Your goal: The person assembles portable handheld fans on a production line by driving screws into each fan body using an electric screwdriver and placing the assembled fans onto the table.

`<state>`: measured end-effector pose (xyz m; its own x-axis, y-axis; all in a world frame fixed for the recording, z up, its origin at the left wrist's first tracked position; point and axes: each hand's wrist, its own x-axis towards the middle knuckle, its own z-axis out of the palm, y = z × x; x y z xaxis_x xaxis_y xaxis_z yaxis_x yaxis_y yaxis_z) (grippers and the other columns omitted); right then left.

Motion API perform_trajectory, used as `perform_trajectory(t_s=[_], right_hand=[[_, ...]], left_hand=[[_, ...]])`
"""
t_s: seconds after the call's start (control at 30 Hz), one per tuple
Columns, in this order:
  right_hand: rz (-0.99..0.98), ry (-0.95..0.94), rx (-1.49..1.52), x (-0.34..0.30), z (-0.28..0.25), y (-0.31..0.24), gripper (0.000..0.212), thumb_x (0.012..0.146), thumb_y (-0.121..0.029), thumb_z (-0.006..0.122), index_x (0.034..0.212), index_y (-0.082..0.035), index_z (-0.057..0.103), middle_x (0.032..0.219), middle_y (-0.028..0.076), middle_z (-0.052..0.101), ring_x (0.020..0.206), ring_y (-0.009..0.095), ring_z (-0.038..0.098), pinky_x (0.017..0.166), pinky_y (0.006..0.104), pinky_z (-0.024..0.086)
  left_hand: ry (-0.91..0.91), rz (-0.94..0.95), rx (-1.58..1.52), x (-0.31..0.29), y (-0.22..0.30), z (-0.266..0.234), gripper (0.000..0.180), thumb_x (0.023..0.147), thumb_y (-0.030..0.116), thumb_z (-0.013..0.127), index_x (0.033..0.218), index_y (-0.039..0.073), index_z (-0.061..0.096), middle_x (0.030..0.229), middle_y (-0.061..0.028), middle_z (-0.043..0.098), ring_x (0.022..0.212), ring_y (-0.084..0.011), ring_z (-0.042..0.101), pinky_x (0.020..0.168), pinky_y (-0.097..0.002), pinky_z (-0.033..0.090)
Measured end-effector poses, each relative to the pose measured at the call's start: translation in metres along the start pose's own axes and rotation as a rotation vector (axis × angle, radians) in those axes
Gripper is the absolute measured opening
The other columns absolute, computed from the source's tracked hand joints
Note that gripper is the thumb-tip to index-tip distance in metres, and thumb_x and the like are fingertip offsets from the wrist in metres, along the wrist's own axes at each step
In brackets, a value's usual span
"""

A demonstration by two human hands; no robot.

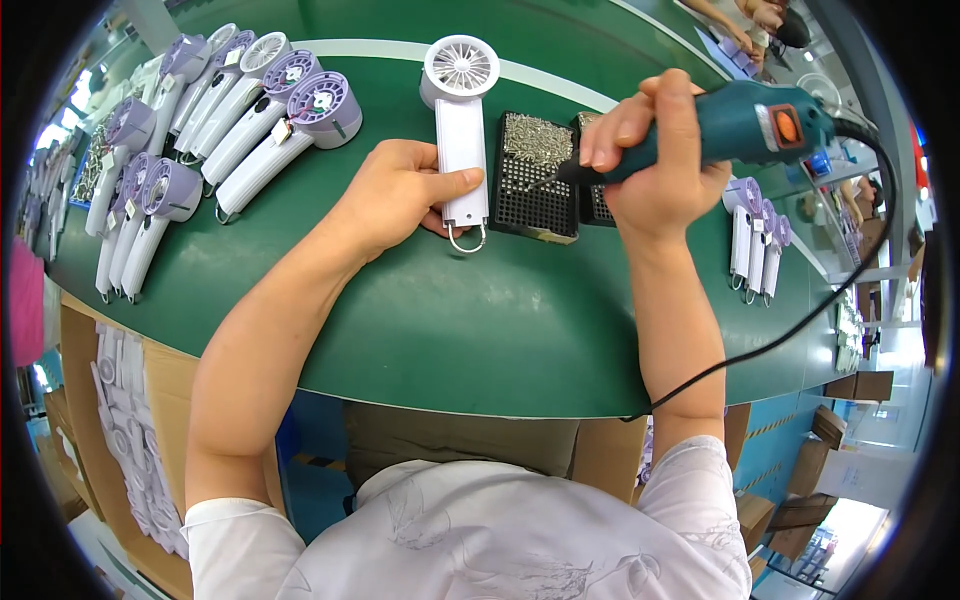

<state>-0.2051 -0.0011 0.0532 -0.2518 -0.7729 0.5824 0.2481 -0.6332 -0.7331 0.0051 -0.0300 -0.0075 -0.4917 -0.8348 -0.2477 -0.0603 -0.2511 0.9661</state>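
My left hand (405,195) is closed around the lower handle of a white handheld fan (461,140), its round grille at the far end and a wire loop at the near end. In my right hand (660,160) is a teal electric screwdriver (745,122), with a black cord running from its back end. Its bit points left over a black screw tray (537,215), a perforated block with a heap of small silvery screws (538,140) at its far part. A second black tray (597,205) stands beside it, partly hidden by the screwdriver and my right hand.
Several white and purple fans (270,165) lie in a group on the green table (480,340) at the left. More fans (757,240) lie at the right. A cardboard box (160,400) of white parts stands below left. The black cord (790,335) hangs past my right forearm.
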Motion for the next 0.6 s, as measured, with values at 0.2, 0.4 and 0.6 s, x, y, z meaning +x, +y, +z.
perform_trajectory(t_s=[0.2, 0.4, 0.6], right_hand=[[0.021, -0.067, 0.183, -0.016, 0.021, -0.016, 0.018, 0.1, -0.013, 0.056, 0.098, 0.005, 0.057, 0.061, 0.009, 0.057, 0.043, 0.018, 0.054, 0.044, 0.0365, 0.051], [-0.013, -0.217, 0.173, -0.032, 0.033, -0.016, 0.013, 0.1, -0.008, 0.055, 0.098, 0.004, 0.055, 0.062, 0.009, 0.058, 0.046, 0.018, 0.056, 0.046, 0.0341, 0.051], [-0.065, -0.26, 0.155, -0.039, 0.032, -0.005, 0.008, 0.1, -0.003, 0.055, 0.104, 0.004, 0.053, 0.064, 0.01, 0.06, 0.048, 0.017, 0.058, 0.047, 0.0328, 0.052]], left_hand=[[0.005, -0.009, 0.01, -0.001, 0.003, 0.001, 0.03, 0.095, 0.018, 0.069, 0.1, -0.012, 0.067, 0.087, -0.0163, 0.072, 0.07, -0.0195, 0.071, 0.061, -0.0303, 0.059], [0.007, 0.007, 0.019, 0.001, 0.001, 0.002, 0.03, 0.094, 0.019, 0.07, 0.098, -0.011, 0.068, 0.086, -0.0158, 0.072, 0.068, -0.0185, 0.07, 0.06, -0.0295, 0.058], [0.039, 0.018, 0.037, -0.001, -0.003, 0.001, 0.031, 0.093, 0.019, 0.071, 0.097, -0.012, 0.069, 0.084, -0.0159, 0.071, 0.068, -0.0183, 0.07, 0.058, -0.0295, 0.058]])
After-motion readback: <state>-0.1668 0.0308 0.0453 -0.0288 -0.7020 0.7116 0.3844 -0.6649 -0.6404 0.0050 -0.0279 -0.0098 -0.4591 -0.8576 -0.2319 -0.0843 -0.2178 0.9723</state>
